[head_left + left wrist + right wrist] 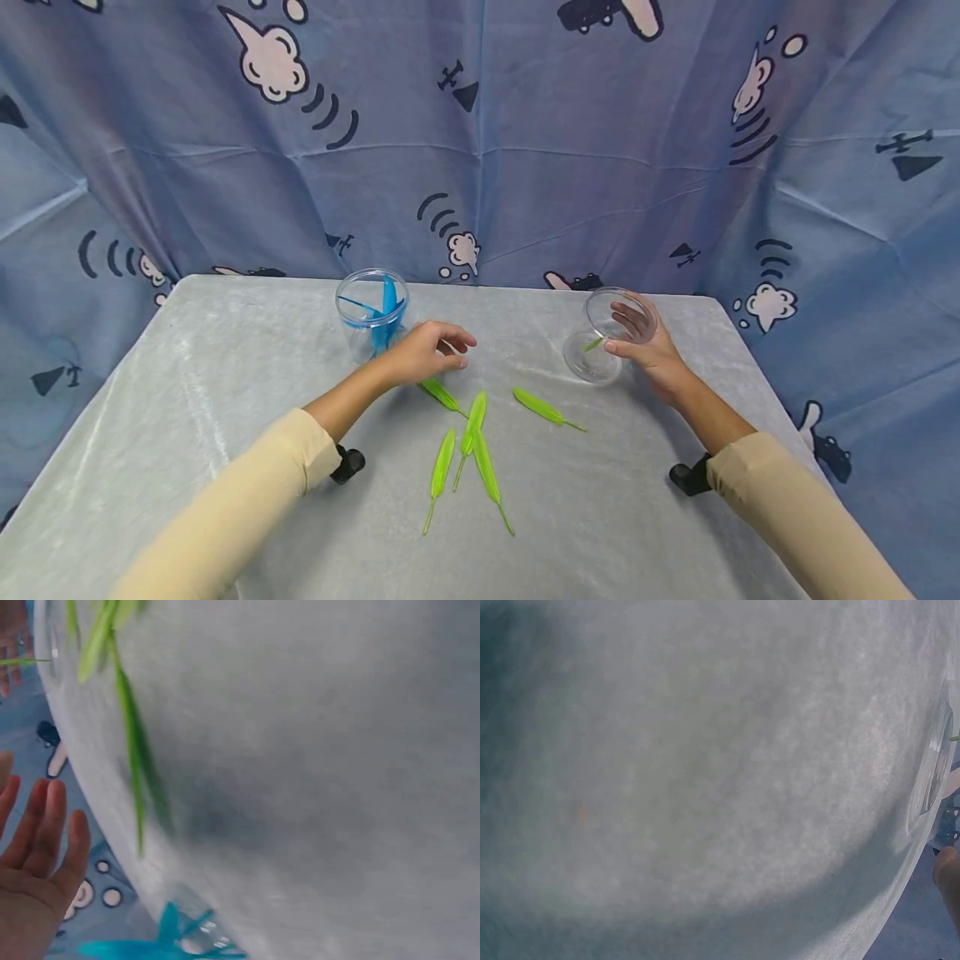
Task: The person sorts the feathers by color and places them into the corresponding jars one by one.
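Note:
My right hand [656, 354] grips a clear plastic jar [596, 372] by its side, thumb at the front. One green feather [593, 343] shows inside this jar. My left hand [431, 352] hovers over the table with loosely bent fingers, holding nothing; in the left wrist view its fingers [46, 825] are spread apart. Just below it lies a green feather [442, 395], partly hidden by the hand. Other green feathers [486, 467] lie at mid-table, some crossing. In the right wrist view only the jar's edge [934, 761] and part of the thumb [946, 874] show.
A second clear jar [352, 321] with blue feathers [388, 304] stands at the back left, behind my left hand. Grey cloth covers the table [600, 517]. A blue patterned curtain [525, 200] hangs behind the far edge.

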`<state>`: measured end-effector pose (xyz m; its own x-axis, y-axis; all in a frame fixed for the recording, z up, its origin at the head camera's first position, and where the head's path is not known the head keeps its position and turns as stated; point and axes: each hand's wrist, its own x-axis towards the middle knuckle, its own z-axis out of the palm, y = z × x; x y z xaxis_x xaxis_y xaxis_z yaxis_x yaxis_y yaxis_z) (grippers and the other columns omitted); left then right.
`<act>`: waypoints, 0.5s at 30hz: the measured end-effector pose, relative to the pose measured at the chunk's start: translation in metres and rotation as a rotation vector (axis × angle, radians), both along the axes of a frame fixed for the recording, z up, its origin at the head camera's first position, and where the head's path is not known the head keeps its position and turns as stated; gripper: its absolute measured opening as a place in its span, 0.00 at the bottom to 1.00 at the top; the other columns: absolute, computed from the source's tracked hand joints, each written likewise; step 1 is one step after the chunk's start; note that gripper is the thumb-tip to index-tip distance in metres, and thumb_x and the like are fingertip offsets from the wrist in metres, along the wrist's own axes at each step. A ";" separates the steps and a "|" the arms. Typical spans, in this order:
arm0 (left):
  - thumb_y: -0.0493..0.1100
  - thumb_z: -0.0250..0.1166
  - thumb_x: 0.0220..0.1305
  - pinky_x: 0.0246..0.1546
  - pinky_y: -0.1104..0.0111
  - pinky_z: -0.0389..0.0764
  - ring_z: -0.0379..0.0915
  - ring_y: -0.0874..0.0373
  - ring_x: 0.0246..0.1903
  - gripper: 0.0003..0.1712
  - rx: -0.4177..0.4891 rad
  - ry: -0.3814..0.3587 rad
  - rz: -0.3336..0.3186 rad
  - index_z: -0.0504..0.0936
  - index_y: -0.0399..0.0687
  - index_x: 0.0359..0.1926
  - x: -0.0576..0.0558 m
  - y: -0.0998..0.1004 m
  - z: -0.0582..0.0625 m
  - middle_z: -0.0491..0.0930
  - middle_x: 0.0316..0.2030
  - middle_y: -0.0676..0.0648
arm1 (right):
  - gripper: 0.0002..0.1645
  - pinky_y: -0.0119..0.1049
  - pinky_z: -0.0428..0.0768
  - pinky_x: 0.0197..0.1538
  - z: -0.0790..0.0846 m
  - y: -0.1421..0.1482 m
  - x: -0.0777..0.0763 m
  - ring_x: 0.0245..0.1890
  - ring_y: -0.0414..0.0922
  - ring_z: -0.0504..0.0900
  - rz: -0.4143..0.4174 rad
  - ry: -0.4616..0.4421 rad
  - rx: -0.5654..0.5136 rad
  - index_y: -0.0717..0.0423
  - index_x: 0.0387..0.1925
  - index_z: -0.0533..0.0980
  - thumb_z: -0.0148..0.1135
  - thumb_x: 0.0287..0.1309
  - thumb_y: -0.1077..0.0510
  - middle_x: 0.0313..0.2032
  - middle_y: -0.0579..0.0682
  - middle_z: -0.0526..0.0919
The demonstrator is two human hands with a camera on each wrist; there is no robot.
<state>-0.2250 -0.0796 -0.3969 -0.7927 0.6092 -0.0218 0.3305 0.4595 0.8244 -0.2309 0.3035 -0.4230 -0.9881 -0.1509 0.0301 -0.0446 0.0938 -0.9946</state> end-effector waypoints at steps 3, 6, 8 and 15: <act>0.34 0.64 0.67 0.53 0.60 0.79 0.79 0.47 0.50 0.19 -0.020 -0.017 0.009 0.79 0.31 0.58 0.004 -0.010 -0.005 0.81 0.52 0.34 | 0.55 0.60 0.43 0.73 0.000 0.000 0.000 0.74 0.54 0.51 0.005 0.007 -0.007 0.46 0.77 0.48 0.64 0.56 0.75 0.70 0.54 0.58; 0.34 0.63 0.68 0.54 0.59 0.79 0.78 0.46 0.51 0.19 -0.034 -0.015 0.027 0.78 0.31 0.58 0.007 -0.017 -0.010 0.81 0.52 0.35 | 0.54 0.60 0.42 0.73 -0.001 0.000 0.000 0.74 0.54 0.51 0.010 0.012 -0.013 0.45 0.77 0.49 0.64 0.56 0.75 0.70 0.52 0.60; 0.33 0.63 0.68 0.55 0.57 0.78 0.78 0.45 0.52 0.19 -0.042 -0.003 0.037 0.78 0.31 0.58 0.008 -0.021 -0.014 0.81 0.52 0.35 | 0.54 0.60 0.42 0.73 -0.001 0.001 0.000 0.74 0.54 0.51 0.011 0.012 -0.014 0.45 0.76 0.49 0.64 0.57 0.75 0.70 0.54 0.59; 0.30 0.66 0.63 0.57 0.54 0.76 0.76 0.43 0.55 0.21 -0.063 0.018 0.047 0.79 0.31 0.57 0.011 -0.034 -0.026 0.81 0.53 0.36 | 0.53 0.61 0.43 0.73 -0.002 0.000 -0.001 0.74 0.55 0.52 0.003 0.018 -0.025 0.44 0.75 0.51 0.64 0.56 0.75 0.69 0.53 0.60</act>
<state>-0.2142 -0.1135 -0.4227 -0.8210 0.5692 -0.0441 0.3219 0.5255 0.7875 -0.2316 0.3038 -0.4248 -0.9869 -0.1530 0.0520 -0.0631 0.0685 -0.9957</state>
